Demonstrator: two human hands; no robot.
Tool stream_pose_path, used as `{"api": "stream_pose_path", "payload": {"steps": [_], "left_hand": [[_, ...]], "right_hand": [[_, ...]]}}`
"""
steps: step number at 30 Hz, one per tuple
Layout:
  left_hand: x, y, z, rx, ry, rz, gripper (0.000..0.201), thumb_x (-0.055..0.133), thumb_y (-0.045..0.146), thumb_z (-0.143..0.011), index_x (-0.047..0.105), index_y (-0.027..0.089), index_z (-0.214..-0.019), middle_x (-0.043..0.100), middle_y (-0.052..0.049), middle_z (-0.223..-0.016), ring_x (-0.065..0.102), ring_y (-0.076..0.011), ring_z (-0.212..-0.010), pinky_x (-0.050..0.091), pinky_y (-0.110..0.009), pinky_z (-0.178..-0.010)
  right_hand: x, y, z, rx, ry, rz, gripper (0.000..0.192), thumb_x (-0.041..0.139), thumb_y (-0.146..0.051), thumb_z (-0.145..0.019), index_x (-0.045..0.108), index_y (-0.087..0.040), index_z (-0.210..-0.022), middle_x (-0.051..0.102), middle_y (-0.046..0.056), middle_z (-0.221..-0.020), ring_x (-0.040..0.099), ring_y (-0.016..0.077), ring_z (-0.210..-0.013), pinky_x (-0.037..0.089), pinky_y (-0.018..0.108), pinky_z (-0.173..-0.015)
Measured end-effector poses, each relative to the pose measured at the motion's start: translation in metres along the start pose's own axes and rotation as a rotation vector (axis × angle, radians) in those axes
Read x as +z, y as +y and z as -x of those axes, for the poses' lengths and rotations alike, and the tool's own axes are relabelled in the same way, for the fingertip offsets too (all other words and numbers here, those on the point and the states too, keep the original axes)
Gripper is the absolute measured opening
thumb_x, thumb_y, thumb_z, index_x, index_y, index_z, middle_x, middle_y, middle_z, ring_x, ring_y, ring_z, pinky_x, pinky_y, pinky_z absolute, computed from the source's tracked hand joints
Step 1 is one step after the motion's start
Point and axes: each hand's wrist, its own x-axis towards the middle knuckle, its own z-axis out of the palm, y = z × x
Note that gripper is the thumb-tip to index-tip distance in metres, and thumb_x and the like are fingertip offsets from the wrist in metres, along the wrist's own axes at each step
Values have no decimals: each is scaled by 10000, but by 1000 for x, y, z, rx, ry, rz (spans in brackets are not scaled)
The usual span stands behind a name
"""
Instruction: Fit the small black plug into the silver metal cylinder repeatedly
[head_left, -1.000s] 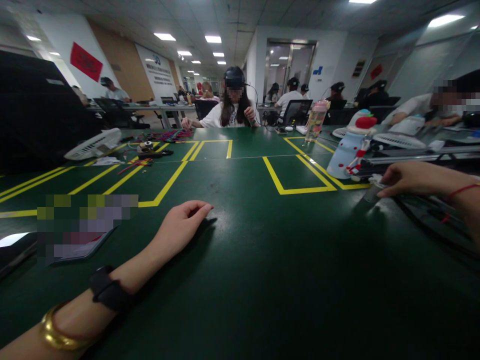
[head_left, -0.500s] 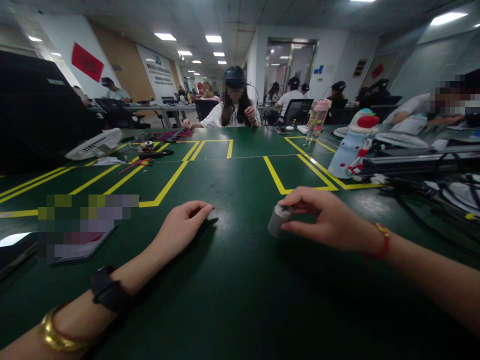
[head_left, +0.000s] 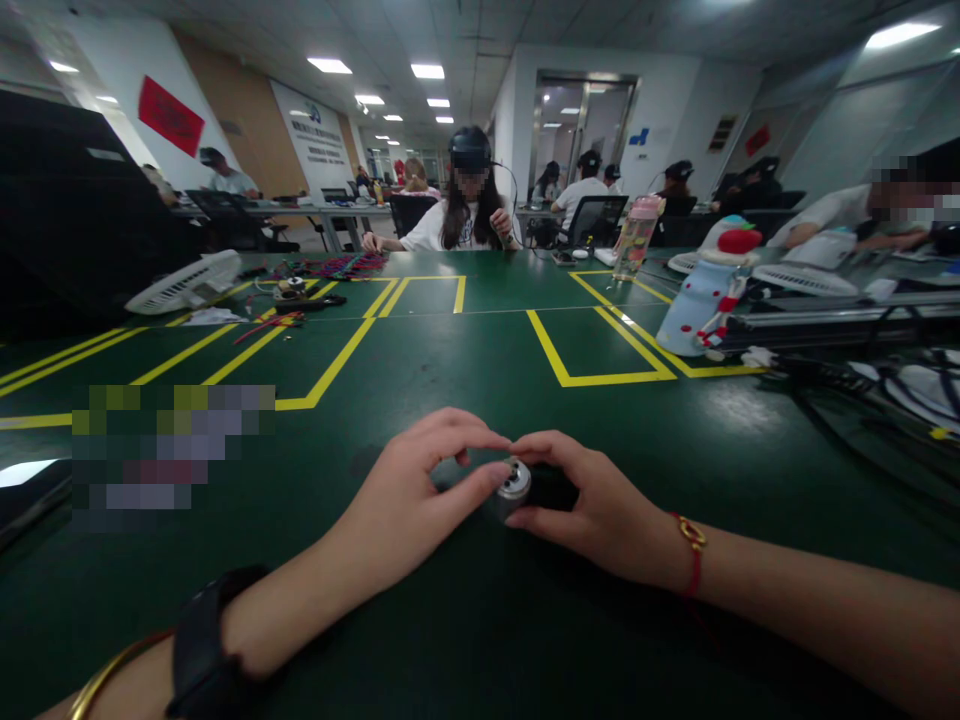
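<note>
A small grey metal cylinder (head_left: 514, 482), like a little motor, sits between both hands just above the green table (head_left: 480, 620). My right hand (head_left: 592, 505) grips its body from the right. My left hand (head_left: 420, 490) pinches its near end with thumb and forefinger. A black watch and a gold bangle are on my left wrist, a red cord bracelet on my right.
Yellow tape lines mark boxes on the table. A blue-white bottle with a red cap (head_left: 705, 290) and cables (head_left: 862, 385) lie to the right, a white fan (head_left: 184, 285) and loose wires (head_left: 300, 295) far left. A person (head_left: 469, 205) sits opposite; others work behind.
My right hand fetched the cylinder from the right side and brought it to the middle. My left hand lifted from the table and closed on the cylinder's end.
</note>
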Motion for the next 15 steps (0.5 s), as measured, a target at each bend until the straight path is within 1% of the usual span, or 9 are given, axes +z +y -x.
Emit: {"api": "stream_pose_path", "payload": {"steps": [2, 3, 6, 7, 8, 10, 13, 15], "left_hand": [[3, 8, 0, 18, -29, 16, 168, 547, 349, -823, 694, 274, -859, 620, -20, -955, 564, -176, -886, 449, -298, -793], [2, 10, 0, 10, -18, 20, 167, 546, 345, -824, 696, 271, -832, 618, -20, -939, 563, -177, -876, 451, -299, -787], [-2, 9, 0, -39, 83, 17, 167, 553, 355, -816, 693, 266, -832, 609, -20, -927, 558, -181, -870, 448, -304, -778], [-3, 6, 0, -53, 106, 9, 169, 558, 363, -812, 694, 267, -838, 606, -18, -927, 556, -182, -870, 445, -306, -780], [-4, 3, 0, -69, 106, -1, 171, 565, 373, -805, 697, 270, -840, 603, -17, -927, 556, -182, -869, 442, -309, -782], [-2, -6, 1, -100, 34, -26, 174, 582, 388, -791, 707, 278, -839, 598, -17, -915, 555, -184, -868, 436, -316, -787], [9, -19, 2, -109, -112, -83, 163, 609, 397, -769, 719, 288, -819, 597, -16, -869, 555, -191, -856, 425, -329, -783], [16, -25, 3, -91, -152, -130, 150, 619, 396, -763, 721, 297, -811, 606, -14, -861, 554, -197, -857, 415, -337, -781]], "right_hand": [[1, -1, -1, -3, -14, 24, 469, 634, -358, -735, 480, -223, -1157, 576, 21, -1100, 546, 115, -985, 441, 275, -875], [1, -1, 0, -8, -10, 43, 453, 629, -346, -737, 487, -223, -1150, 577, 17, -1090, 544, 113, -973, 439, 271, -865], [1, -3, 1, -14, 43, 116, 410, 623, -280, -722, 509, -218, -1110, 577, 14, -1045, 535, 114, -920, 436, 269, -823], [0, -3, 1, -9, 66, 135, 390, 618, -256, -715, 515, -214, -1089, 575, 14, -1025, 531, 114, -900, 436, 267, -805], [0, -3, 1, -2, 87, 145, 370, 613, -237, -708, 519, -209, -1065, 573, 15, -1006, 527, 113, -881, 436, 264, -785], [-2, -2, 1, 11, 108, 146, 334, 605, -221, -703, 521, -202, -1026, 569, 16, -974, 521, 111, -851, 436, 258, -750], [-3, -1, 1, 21, 90, 120, 327, 614, -257, -707, 519, -200, -1015, 571, 22, -967, 522, 116, -843, 439, 259, -738], [-1, -2, 1, 25, 69, 103, 336, 616, -284, -715, 516, -205, -1025, 575, 23, -974, 527, 119, -849, 442, 261, -745]]}}
